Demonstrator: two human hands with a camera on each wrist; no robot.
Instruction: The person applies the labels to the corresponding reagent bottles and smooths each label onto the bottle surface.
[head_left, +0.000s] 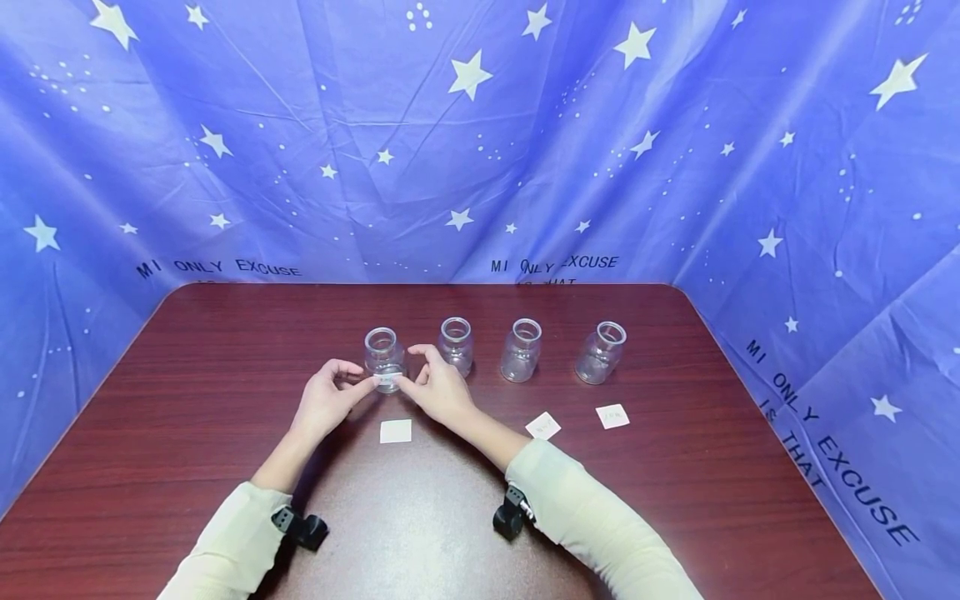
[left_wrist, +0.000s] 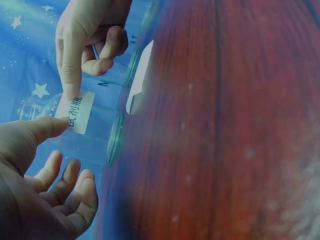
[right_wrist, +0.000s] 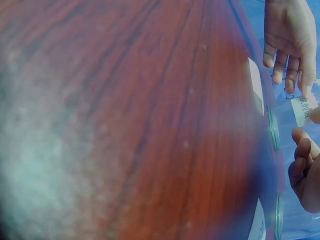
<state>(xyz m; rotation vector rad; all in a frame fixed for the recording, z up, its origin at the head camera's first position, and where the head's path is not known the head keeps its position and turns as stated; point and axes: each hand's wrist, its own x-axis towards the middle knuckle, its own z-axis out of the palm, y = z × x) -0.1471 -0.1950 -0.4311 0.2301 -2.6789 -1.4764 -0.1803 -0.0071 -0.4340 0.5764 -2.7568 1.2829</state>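
A clear glass jar (head_left: pixel 381 354) stands upright on the table between the two hands. Across its front lies a white label (left_wrist: pixel 84 115) with dark handwritten characters. My left hand (head_left: pixel 328 400) presses one end of the label with its thumb, while its other fingers are loosely bent beside the jar. At the opposite end, the thumb of my right hand (head_left: pixel 442 392) presses the label against the glass. The right hand's other fingers are bent and held near the jar's right side. In the right wrist view, the label (right_wrist: pixel 299 112) shows partly between both thumbs.
Three more glass jars (head_left: pixel 455 354), (head_left: pixel 521 354), (head_left: pixel 600 354) stand in a row to the right. A plain white paper (head_left: pixel 396 431) lies before the labelled jar. Two marked papers (head_left: pixel 543 426), (head_left: pixel 612 416) lie farther right on the brown table (head_left: pixel 675 500). Blue star-patterned cloth (head_left: pixel 420 167) hangs behind.
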